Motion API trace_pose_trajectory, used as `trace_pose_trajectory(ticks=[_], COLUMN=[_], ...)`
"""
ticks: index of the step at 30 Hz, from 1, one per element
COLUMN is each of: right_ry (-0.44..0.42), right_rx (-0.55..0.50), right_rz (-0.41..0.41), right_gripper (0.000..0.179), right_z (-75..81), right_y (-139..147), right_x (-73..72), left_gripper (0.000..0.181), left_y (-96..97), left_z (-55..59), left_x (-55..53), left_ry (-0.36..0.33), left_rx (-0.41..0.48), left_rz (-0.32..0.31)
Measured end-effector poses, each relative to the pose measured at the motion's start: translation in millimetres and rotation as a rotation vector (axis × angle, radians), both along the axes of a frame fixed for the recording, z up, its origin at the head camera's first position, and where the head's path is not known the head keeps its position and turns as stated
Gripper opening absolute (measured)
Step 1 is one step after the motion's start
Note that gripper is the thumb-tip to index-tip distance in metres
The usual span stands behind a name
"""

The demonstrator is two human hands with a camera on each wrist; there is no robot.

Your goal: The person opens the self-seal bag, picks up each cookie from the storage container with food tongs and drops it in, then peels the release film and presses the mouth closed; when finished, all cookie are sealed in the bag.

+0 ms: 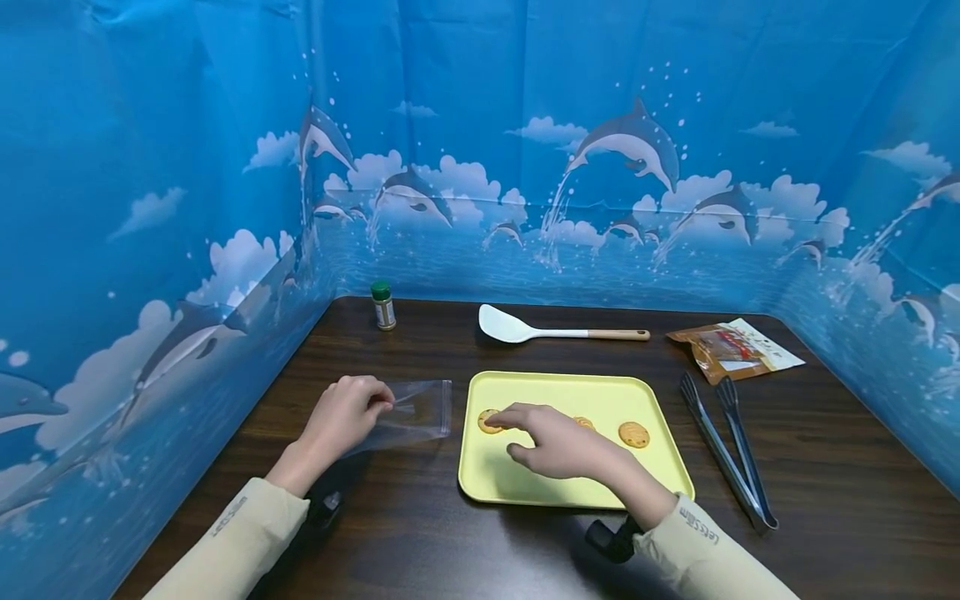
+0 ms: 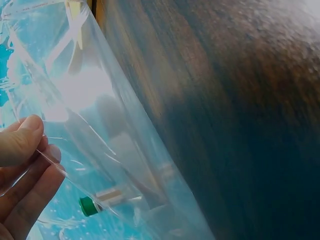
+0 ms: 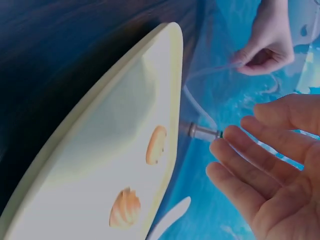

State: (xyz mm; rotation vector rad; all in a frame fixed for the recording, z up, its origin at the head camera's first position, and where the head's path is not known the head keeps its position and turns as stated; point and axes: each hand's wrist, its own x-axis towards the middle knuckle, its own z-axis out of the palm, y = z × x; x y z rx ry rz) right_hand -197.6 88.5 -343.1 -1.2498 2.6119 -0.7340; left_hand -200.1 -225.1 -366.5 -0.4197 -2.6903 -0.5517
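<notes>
A clear zip bag [image 1: 423,408] is pinched between the thumb and fingers of my left hand [image 1: 347,421], left of the yellow tray [image 1: 480,479]. Its flat zip end points toward the tray. My right hand [image 1: 566,443] hovers above the tray, fingers spread and relaxed, with nothing in its grasp. The fingertips overlap the left cookie [image 1: 487,423] in the head view, while the right wrist view shows them apart from that cookie [image 3: 156,145]. Behind the hand a second cookie [image 1: 584,423] is partly hidden. Farther right on the tray lies a third cookie [image 1: 633,434].
A green-capped spice jar [image 1: 384,310] stands at the back left. Behind the tray lies a white spatula [image 1: 513,327] with a wooden handle. Metal tongs [image 1: 731,454] rest right of the tray, below a brown and white food packet [image 1: 735,348]. A dolphin-print curtain [image 1: 480,250] surrounds the table.
</notes>
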Motion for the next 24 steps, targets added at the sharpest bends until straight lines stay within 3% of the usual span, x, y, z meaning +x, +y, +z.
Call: trace_pose_trajectory(ticks=[10,17,24], right_ry=[0.000,-0.057,-0.050], right_rx=[-0.036,-0.072,-0.086], right_rz=[-0.111,-0.179,-0.413], right_gripper=[0.038,0.036,0.037], right_z=[5.4,-0.3,-6.4], right_y=[49,77,106], right_x=[10.9,15.9,18.9], left_gripper=[0.006,0.005,0.006], left_y=[5.2,5.5,5.7], left_z=[-4.6,-6.3,-8.9], left_x=[-3.3,-4.0,-6.1], left_ry=[-0.006,-0.005,0.020], left_rx=[-0.031,-0.047,-0.084], left_rz=[-0.012,-0.019,-0.033])
